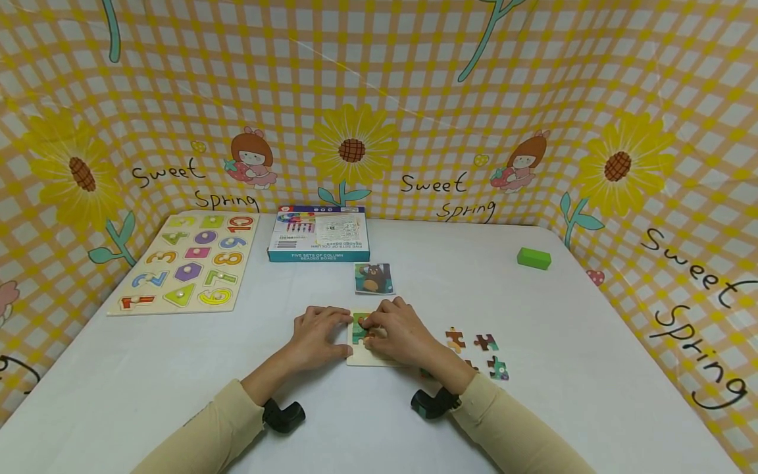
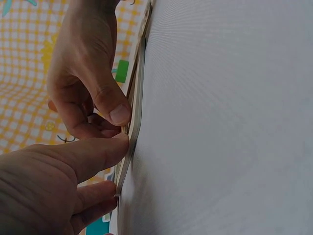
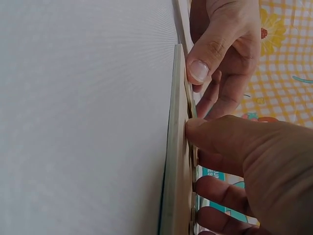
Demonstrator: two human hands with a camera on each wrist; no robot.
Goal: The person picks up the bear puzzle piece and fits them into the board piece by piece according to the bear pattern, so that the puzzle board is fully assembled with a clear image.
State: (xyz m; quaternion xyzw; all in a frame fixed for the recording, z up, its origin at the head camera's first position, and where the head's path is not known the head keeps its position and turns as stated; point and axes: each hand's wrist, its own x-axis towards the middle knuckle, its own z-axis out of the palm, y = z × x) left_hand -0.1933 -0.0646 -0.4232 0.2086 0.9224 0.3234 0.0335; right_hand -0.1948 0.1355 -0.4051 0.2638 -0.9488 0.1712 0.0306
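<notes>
My left hand [image 1: 316, 339], fingers unclenched, touches the board [image 1: 368, 357] at nine o'clock; my right hand [image 1: 404, 332] pinches a puzzle piece [image 1: 371, 333].

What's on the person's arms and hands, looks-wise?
Beige fabric sleeves on both arms, ending above the wrists. The left hand and right hand are bare, no gloves. A black, hook-shaped device shows by each cuff; no cables visible.
</notes>
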